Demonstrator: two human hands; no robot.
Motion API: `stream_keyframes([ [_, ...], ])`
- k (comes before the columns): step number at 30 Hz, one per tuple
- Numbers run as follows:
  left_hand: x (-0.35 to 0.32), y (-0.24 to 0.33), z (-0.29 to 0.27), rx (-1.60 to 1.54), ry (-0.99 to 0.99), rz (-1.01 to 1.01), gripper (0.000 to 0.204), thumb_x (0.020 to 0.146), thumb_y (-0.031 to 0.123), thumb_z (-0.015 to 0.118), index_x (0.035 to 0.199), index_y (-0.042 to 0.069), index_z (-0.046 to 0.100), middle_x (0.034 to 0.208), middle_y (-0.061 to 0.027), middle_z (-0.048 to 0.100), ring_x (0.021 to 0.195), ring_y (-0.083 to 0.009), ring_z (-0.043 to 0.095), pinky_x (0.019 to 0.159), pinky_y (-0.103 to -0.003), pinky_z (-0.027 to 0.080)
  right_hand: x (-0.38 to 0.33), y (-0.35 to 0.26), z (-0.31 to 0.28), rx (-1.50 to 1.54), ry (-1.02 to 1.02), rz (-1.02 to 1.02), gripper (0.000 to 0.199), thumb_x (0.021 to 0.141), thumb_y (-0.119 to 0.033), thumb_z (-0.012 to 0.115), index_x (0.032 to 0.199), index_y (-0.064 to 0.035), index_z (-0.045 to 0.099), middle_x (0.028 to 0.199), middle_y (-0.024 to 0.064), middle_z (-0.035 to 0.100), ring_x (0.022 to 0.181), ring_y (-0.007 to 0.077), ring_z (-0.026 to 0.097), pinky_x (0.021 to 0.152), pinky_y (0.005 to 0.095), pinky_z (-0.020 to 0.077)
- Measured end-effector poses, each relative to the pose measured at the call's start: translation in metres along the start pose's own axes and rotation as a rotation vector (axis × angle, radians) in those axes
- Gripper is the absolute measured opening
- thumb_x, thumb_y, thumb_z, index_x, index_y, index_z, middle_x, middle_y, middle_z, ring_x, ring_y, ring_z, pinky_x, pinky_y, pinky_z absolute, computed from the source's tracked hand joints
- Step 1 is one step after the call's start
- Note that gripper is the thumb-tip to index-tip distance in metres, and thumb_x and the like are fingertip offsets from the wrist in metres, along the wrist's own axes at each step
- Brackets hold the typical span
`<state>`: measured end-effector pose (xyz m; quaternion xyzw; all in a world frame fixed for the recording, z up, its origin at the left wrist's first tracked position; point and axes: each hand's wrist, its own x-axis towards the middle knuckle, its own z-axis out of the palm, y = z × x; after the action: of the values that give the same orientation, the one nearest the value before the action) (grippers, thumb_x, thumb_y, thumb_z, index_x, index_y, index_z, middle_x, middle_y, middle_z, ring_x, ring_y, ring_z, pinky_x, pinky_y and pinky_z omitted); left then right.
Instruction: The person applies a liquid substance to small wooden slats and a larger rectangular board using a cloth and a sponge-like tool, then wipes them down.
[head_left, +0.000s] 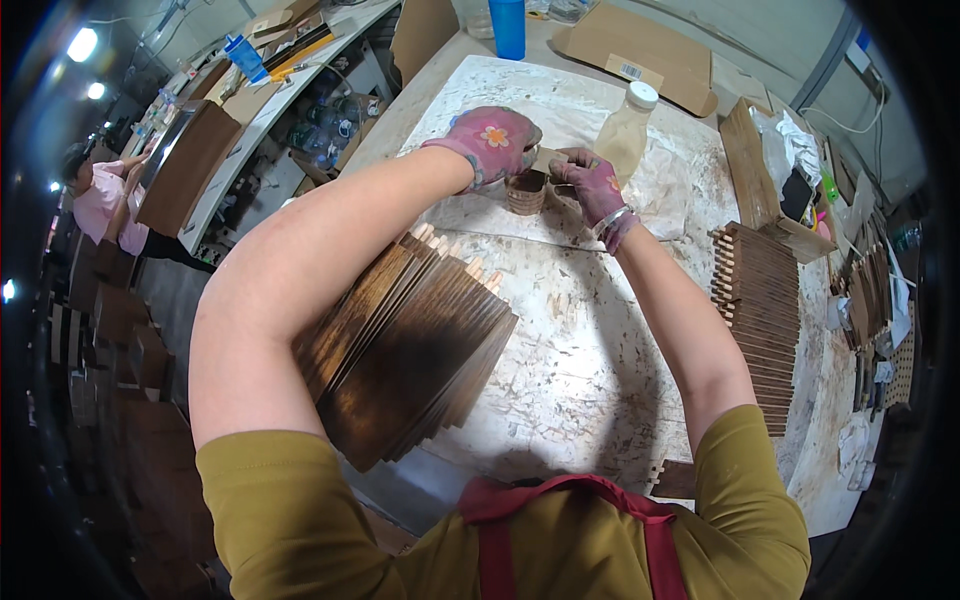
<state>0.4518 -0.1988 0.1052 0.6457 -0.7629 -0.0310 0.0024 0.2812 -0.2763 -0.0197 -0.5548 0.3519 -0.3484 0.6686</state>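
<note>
Both my hands wear pink gloves and meet over a small dark wooden box-like piece (526, 192) standing on the stained white worktop (570, 340). My left hand (490, 142) covers the piece from above and the left, its fingers curled over the top edge. From the right, my right hand (590, 182) pinches a thin light wooden slat (548, 160) at the piece's top. Just behind my right hand stands a plastic bottle of pale glue (624, 132) with a white cap.
A fanned stack of dark wooden panels (410, 345) lies under my left forearm. Another row of slotted dark panels (760, 310) lines the right side. Cardboard sheets (640, 45) and a blue cup (508, 27) sit at the back. Another person in pink (100, 200) works at far left.
</note>
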Motion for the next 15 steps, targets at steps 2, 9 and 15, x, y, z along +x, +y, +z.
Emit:
stream_keyframes([
  [2, -0.001, 0.001, -0.002, 0.025, -0.017, 0.004, 0.02, 0.08, 0.022, 0.064, 0.094, 0.007, 0.067, 0.094, -0.0182, 0.068, 0.092, -0.0384, 0.065, 0.079, -0.046, 0.051, 0.004, 0.004, -0.005, 0.105, -0.016, 0.037, 0.03, 0.093, -0.014, 0.068, 0.117, 0.0029, 0.062, 0.097, 0.0081, 0.069, 0.086, 0.0157, 0.067, 0.073, 0.0286, 0.0561],
  [9, 0.007, -0.008, -0.006, 0.044, 0.0, 0.008, 0.018, 0.081, 0.021, 0.063, 0.094, 0.009, 0.068, 0.093, -0.0169, 0.069, 0.092, -0.0378, 0.065, 0.079, -0.046, 0.051, -0.002, 0.003, -0.024, 0.51, -0.315, 0.173, 0.033, 0.099, -0.015, 0.059, 0.128, 0.001, 0.053, 0.107, 0.0112, 0.065, 0.09, 0.0179, 0.066, 0.073, 0.0299, 0.0588],
  [15, 0.012, -0.008, 0.001, 0.074, 0.073, 0.042, 0.022, 0.081, 0.022, 0.066, 0.1, 0.011, 0.07, 0.099, -0.015, 0.07, 0.094, -0.0354, 0.067, 0.08, -0.044, 0.053, 0.004, 0.009, -0.026, 0.415, -0.302, 0.146, 0.029, 0.098, -0.013, 0.06, 0.121, 0.0021, 0.054, 0.094, 0.0088, 0.065, 0.074, 0.0155, 0.063, 0.065, 0.028, 0.0563],
])
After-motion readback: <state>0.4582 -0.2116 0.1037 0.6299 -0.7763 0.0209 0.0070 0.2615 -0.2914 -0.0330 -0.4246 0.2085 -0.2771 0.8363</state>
